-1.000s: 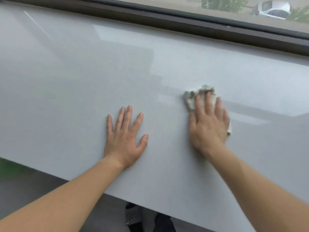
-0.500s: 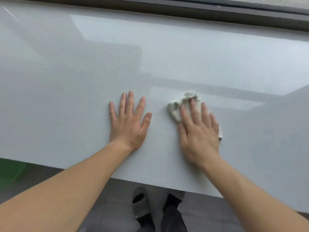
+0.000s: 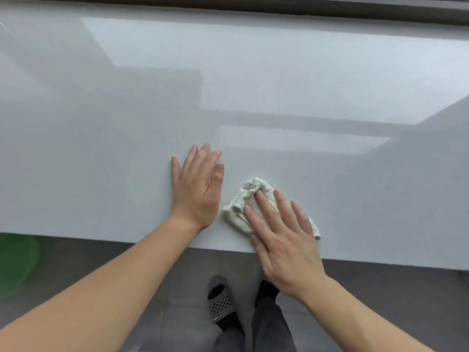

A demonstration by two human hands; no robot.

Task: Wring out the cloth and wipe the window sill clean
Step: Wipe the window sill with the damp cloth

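A crumpled white cloth (image 3: 242,201) lies on the wide, glossy pale grey window sill (image 3: 127,118), close to its front edge. My right hand (image 3: 281,237) presses flat on the cloth with straight fingers, its palm hanging over the sill's edge. My left hand (image 3: 196,189) rests flat on the bare sill just left of the cloth, fingers straight and close together, thumb side slightly lifted. Most of the cloth is hidden under my right hand.
The dark window frame (image 3: 253,7) runs along the back of the sill. Below the front edge are the grey floor, my feet in grey perforated slippers (image 3: 220,303), and a green basin (image 3: 15,262) at the far left.
My right hand has dragged the cloth back toward the sill's front edge and leftward, nearer my left hand. The left hand stayed put and its fingers closed together. The view tilted down.
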